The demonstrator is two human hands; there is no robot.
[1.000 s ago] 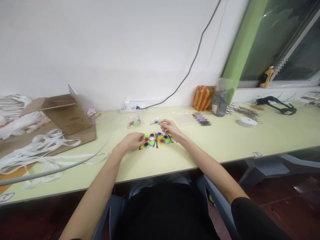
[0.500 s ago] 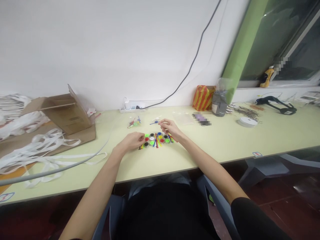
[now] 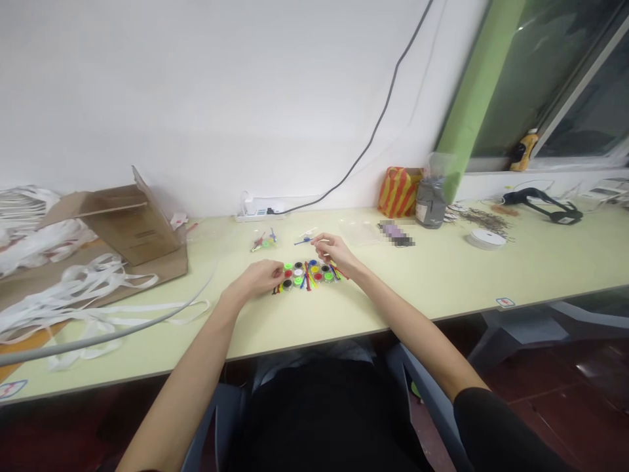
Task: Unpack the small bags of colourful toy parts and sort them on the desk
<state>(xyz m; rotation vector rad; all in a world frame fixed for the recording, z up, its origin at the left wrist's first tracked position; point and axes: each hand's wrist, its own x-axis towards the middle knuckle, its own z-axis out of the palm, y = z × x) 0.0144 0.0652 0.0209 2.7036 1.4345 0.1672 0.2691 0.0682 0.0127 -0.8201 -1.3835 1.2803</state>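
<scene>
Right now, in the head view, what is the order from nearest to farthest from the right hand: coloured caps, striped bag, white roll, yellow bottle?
Measured from the right hand:
1. coloured caps, right beside it, on its left.
2. striped bag, farther back, to the right.
3. white roll, well out to the right.
4. yellow bottle, highest up, far right.

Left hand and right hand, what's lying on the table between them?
In the head view, a cluster of small round coloured pots and thin coloured sticks lies between the left hand and the right hand on the pale table.
</scene>
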